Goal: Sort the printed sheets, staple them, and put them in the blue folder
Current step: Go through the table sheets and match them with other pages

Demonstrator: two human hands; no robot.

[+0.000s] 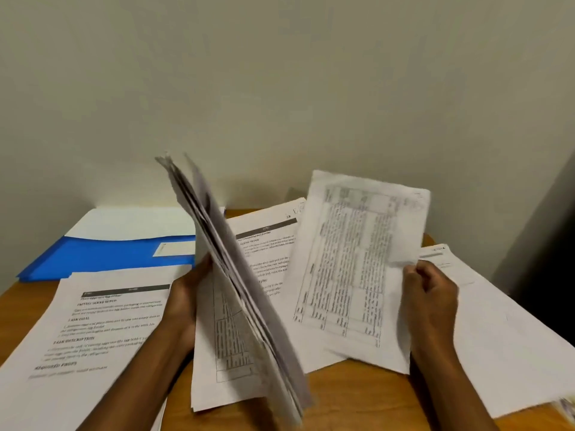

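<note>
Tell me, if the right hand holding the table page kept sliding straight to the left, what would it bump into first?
Probably the stack of sheets that the left hand holds up on edge. The right hand and its single table sheet lie beside that stack, though depth is hard to judge here.

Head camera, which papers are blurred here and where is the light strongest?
Head view: the bundle of sheets in the left hand is smeared by motion; the table sheet in the right hand is softer than the readable page lying at left; brightest glare sits on the white sheet above the blue folder.
</note>
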